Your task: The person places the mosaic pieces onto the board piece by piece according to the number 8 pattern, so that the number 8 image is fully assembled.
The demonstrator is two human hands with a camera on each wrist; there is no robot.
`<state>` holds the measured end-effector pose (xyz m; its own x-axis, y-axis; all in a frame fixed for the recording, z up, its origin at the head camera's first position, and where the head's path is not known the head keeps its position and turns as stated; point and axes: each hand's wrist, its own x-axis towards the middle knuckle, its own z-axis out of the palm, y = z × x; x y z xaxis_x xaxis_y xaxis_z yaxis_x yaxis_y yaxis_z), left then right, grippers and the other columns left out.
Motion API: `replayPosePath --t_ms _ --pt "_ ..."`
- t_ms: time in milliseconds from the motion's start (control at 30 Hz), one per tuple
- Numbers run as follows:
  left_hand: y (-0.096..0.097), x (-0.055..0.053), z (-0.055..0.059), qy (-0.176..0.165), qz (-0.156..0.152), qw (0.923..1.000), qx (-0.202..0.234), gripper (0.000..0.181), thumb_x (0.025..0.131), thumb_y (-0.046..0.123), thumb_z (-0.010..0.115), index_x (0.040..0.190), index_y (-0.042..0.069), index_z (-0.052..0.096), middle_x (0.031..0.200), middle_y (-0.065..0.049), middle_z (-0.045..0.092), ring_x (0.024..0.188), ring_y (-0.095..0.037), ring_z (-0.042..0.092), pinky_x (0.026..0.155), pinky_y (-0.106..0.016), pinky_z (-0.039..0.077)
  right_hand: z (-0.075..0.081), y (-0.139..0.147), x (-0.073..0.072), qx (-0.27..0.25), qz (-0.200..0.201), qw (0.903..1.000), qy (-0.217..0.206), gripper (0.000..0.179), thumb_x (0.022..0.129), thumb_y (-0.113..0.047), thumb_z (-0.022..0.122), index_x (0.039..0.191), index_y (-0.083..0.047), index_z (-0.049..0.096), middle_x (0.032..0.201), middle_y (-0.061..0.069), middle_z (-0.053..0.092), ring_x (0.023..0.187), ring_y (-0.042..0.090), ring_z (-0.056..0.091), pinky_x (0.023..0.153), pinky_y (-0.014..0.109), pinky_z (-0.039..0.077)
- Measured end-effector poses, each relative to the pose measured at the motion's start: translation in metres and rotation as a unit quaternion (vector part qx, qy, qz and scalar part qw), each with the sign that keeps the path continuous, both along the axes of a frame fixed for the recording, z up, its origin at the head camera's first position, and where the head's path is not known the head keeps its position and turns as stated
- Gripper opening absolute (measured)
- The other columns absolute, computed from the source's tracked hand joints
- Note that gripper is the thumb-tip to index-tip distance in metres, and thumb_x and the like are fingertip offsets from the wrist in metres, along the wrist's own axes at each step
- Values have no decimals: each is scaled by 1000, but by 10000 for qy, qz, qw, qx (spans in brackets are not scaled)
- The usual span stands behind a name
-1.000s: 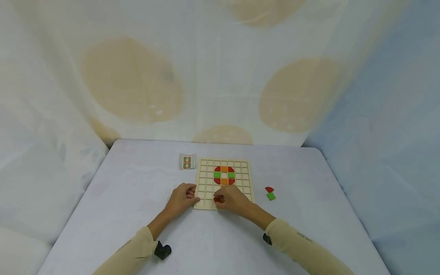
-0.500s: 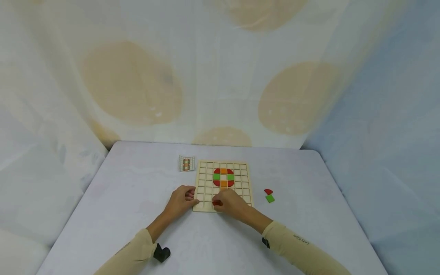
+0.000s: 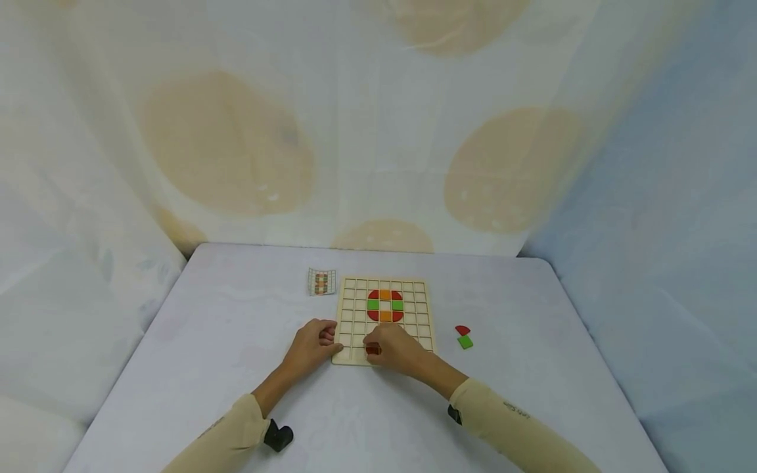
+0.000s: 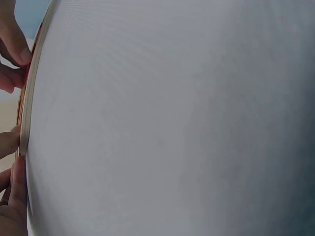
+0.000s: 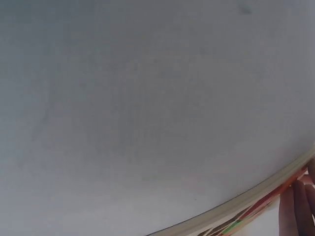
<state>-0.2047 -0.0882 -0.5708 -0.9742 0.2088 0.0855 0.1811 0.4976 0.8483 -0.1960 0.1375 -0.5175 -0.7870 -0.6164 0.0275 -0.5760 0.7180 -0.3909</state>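
Observation:
A square wooden grid board (image 3: 358, 297) lies on the table, with red, orange and green tiles forming a ring in its upper middle. At its lower left edge my left hand (image 3: 312, 344) holds the board, thumb on the rim and fingers curled by the side. The thumb (image 4: 9, 141) also shows on the rim in the left wrist view. Over the board's lower rows, my right hand (image 3: 399, 348) pinches a red tile (image 3: 373, 350) near the bottom edge. My fingers partly cover that tile, so its shape is unclear. The right palm hides part of the board.
A small pattern card (image 3: 321, 282) with a coloured grid design lies left of the board's top. To the right are a loose red quarter-round tile (image 3: 462, 330) and a green square tile (image 3: 465, 342). A patterned cloth (image 3: 378, 151) hangs behind the table.
My right hand has lowered slightly toward the board's bottom rows with the red tile. The left hand stays at the board's edge. The head view has shifted a little.

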Motion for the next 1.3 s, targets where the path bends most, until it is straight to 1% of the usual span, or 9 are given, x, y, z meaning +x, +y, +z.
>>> replayPosePath --t_ms 167,333,467,567,667,800,933,1167,1300 --pt "2 -1 -1 26 -26 10000 -66 47 77 9 83 119 -5 63 94 -3 57 81 -10 58 70 -21 54 -3 3 -2 -119 -12 9999 -19 24 83 -15 78 105 -5 75 85 -3 68 75 8 52 68 16 48" --pt "2 -1 -1 53 -52 9999 -110 49 77 9 83 119 -5 63 93 -3 57 81 -10 58 70 -21 54 0 11 -3 -444 -125 9989 -15 27 84 -20 78 106 -5 75 94 0 72 80 7 60 72 18 51" --pt "2 -1 -2 -77 -31 9999 -127 51 77 11 84 120 -5 63 93 -2 57 81 -11 58 70 -20 54 7 32 -4 -619 -445 9971 79 28 85 -20 77 108 -4 74 99 4 73 86 14 64 75 25 55" --pt "1 -1 -2 -122 21 9998 -153 51 77 11 83 120 -5 63 93 -2 57 82 -11 57 70 -20 54 9 57 -6 -712 -657 9949 271 27 83 -15 78 106 -2 74 98 7 72 84 19 64 73 29 56" --pt "0 -2 -2 -62 32 9998 -204 50 77 11 83 121 -4 63 94 -2 57 82 -11 57 70 -20 53 9 84 -5 -647 -990 9923 366 24 82 -12 78 104 -2 74 95 8 72 82 19 63 70 31 56" --pt "-1 -1 -3 75 1 9998 -202 49 77 10 83 119 -5 63 94 -3 57 82 -11 57 70 -21 53 8 118 1 -300 -1622 9855 388 25 81 -13 79 103 -2 75 92 5 71 81 15 62 70 32 54" --pt "-2 1 -4 9 -27 9999 -157 49 77 11 83 120 -5 63 93 -3 56 82 -12 57 70 -21 53 3 146 10 17 -2076 9777 310 24 80 -12 79 101 -2 75 90 4 70 79 14 60 69 33 54" --pt "-1 0 -4 -71 35 9998 -156 49 77 11 84 119 -3 64 93 -1 56 82 -11 56 70 -20 53 -6 170 17 310 -2386 9704 194 17 78 -13 80 92 -5 75 73 -3 60 69 15 48 60 30 44" --pt "-1 -1 -4 19 -12 9999 -163 49 77 10 83 119 -5 64 93 -2 56 81 -11 56 69 -21 53 -10 173 16 203 -2377 9709 200 22 78 -8 80 98 -2 74 78 -2 62 71 13 52 64 31 49"
